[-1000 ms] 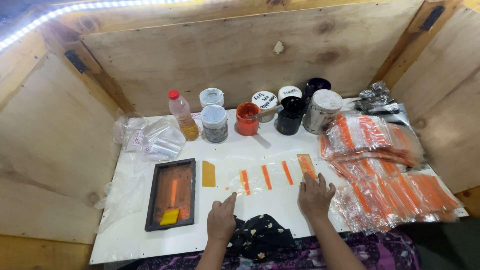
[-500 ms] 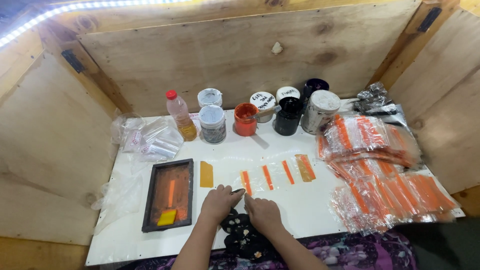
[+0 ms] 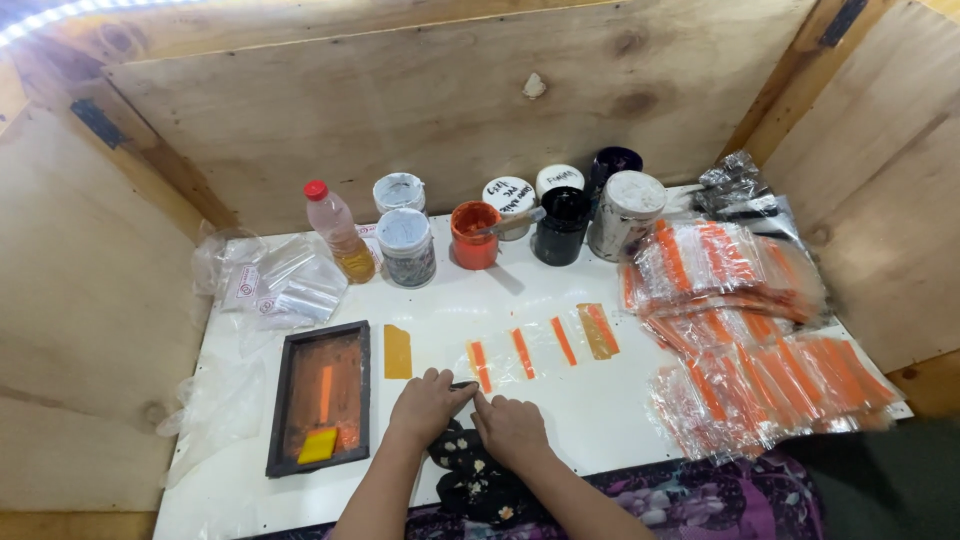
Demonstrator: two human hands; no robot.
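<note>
My left hand (image 3: 425, 405) and my right hand (image 3: 510, 428) lie side by side on the white table (image 3: 560, 400), above a dark flowered cloth (image 3: 470, 480) at the near edge. Their fingertips meet at a small dark thing (image 3: 462, 385), at the near end of the leftmost clear bag with an orange strip (image 3: 480, 365). I cannot make out whether either hand grips it. Three more strip bags (image 3: 560, 342) lie in a row to the right, the last with a tan patch (image 3: 598, 330).
A black tray (image 3: 322, 405) with orange ink and a yellow block lies at the left, a tan piece (image 3: 397, 352) beside it. Paint jars (image 3: 560, 225) and a red-capped bottle (image 3: 338, 232) line the back. Stacks of bagged orange strips (image 3: 740, 330) fill the right; clear bags (image 3: 270, 285) sit at the left.
My right hand left the rightmost strip bag and came left. Both hands closed in together and now meet at the near end of the leftmost strip bag.
</note>
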